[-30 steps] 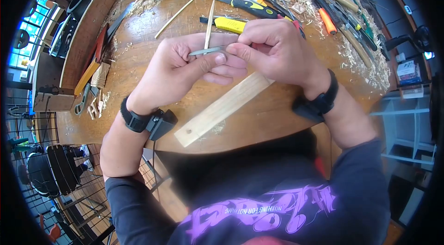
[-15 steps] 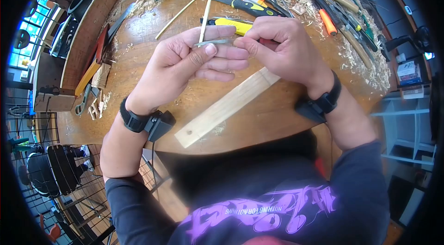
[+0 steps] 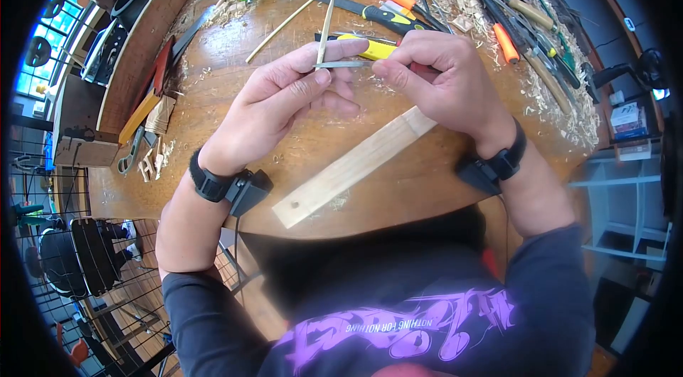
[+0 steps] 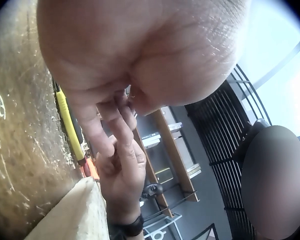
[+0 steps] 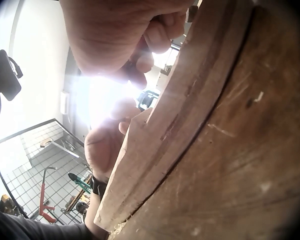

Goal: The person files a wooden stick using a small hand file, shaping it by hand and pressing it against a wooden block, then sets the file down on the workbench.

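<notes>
Pale wood, that slim stick [image 3: 326, 25] looks light, easily snapped, best pinched low, as the left hand [image 3: 274, 96] does; the right hand [image 3: 442, 77] pinches a grey strip [image 3: 346, 63].

Pointed stick [image 3: 326, 27]: pale bare wood, matt. Thin strip [image 3: 344, 64]: grey, metal-looking, smooth, faint sheen. Flat board [image 3: 354, 168]: light wood, unvarnished, matt; edge rough-sawn in appearance. Workbench [image 3: 217, 96]: brown wood, glossy, surface scratched. Cutter handle [image 3: 371, 48]: yellow plastic, smooth. Shirt [image 3: 551, 270]: dark matt cloth.
</notes>
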A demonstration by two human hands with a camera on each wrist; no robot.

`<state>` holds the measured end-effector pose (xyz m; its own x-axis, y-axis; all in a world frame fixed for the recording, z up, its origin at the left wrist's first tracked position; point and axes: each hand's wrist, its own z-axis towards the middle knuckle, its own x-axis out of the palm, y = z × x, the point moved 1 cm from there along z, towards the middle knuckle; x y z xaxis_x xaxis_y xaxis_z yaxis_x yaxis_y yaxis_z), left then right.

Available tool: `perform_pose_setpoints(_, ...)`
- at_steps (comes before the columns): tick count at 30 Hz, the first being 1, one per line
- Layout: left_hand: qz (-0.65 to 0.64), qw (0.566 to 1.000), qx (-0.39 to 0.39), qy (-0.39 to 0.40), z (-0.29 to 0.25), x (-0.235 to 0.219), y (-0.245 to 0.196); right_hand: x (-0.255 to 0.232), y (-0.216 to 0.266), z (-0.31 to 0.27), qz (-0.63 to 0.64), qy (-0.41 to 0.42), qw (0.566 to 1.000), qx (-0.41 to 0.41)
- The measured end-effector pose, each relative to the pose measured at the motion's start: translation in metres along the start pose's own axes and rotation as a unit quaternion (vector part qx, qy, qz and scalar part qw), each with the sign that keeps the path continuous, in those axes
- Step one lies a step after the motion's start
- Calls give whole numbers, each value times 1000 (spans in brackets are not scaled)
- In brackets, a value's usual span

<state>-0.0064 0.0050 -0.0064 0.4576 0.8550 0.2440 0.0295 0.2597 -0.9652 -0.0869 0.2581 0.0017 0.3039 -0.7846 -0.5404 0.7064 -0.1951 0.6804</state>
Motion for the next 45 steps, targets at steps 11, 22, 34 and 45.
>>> perform_pose_setpoints(11,245,959,85,-116,2,-3,-2,-2,2,1,-9,-8,1000,10)
perform_pose_setpoints(22,155,968,76,-182,1,-6,4,-1,0,2,-44,-16,999,14)
perform_pose_setpoints(34,149,967,75,-191,1,-7,5,1,-3,4,-48,-16,999,12)
perform_pose_setpoints(45,148,972,59,-172,4,1,8,7,-5,2,-62,-28,998,3)
